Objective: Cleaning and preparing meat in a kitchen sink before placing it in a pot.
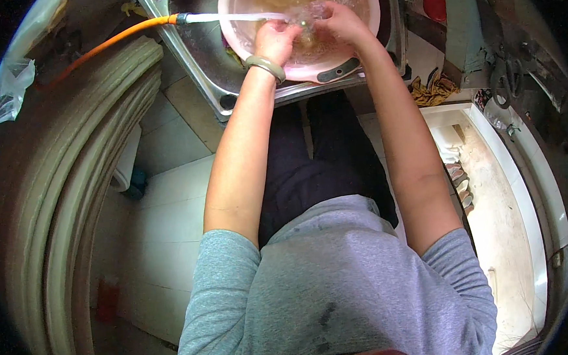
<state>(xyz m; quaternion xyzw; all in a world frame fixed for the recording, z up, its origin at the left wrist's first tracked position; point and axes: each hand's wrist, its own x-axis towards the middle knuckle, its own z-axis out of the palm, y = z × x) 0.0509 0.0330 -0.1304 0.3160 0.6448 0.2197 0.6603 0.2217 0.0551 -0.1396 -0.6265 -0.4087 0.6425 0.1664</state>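
A pale pink basin (pixel 373 9) of cloudy, bubbling water sits in a metal sink (pixel 189 65). Over the water, my left hand (pixel 275 40), with a bangle (pixel 264 67) at its wrist, has its fingers curled inward. Facing it, my right hand (pixel 339 23) bends its fingers toward the same spot. Splashing water blurs the small gap between them, so what they hold cannot be made out. From the left, an orange hose (pixel 119 36) sends a white stream of water (pixel 235 16) toward my fingers. A dark grip with a hole (pixel 338 71) marks the basin's near rim.
Large ridged pale panels (pixel 98 117) stand at the left, with clear plastic (pixel 11 96) beyond them. Right of the sink lies a crumpled yellow-brown cloth (pixel 433 89). Black-handled scissors (pixel 507 82) hang farther right, above a white-edged shelf (pixel 492 184).
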